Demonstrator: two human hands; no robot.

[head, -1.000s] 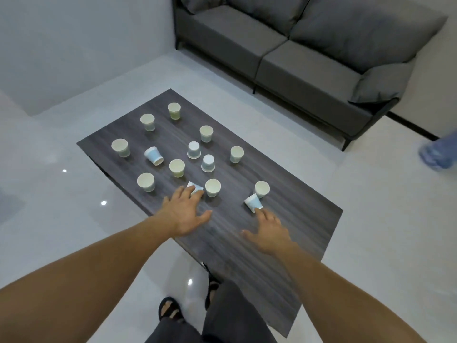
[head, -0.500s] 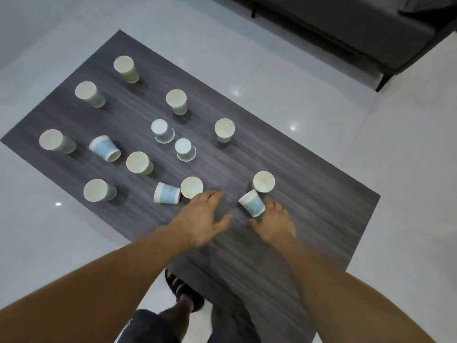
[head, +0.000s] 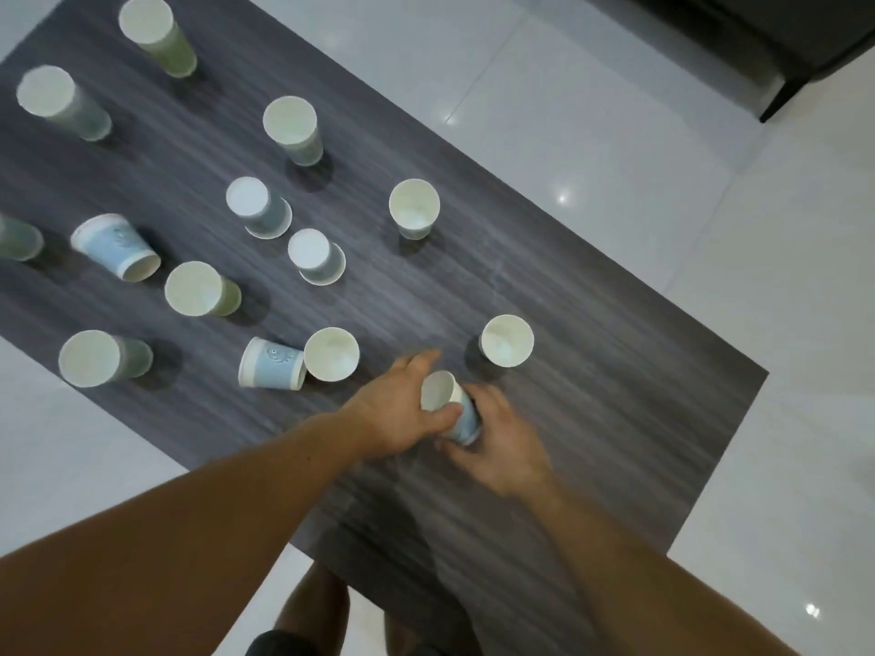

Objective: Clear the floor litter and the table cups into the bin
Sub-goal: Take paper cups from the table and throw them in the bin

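The dark surface (head: 615, 419) lay beneath both hands. The left hand (head: 393, 414) and right hand (head: 502, 440) met, each curled round one tilted blue cup (head: 454, 409) held between them. Just beyond the right hand stood an upright cup (head: 507, 340); left of the left hand a toppled cup (head: 272, 364) lay touching a pale cup (head: 331, 354).

The held cup (head: 442, 395), by the bench's (head: 615, 419) near edge, shows only its mouth and a strip of blue wall. The left grip's (head: 393, 414) thumb and the right grip's (head: 502, 442) fingers cover the rest. At the bench's left side a green cup (head: 16, 239) is cut by the picture's edge, as is the bench's far corner. Beyond its far right side only a sofa (head: 757, 30) corner shows. The tipped cup's (head: 272, 364) print is too blurred to read.
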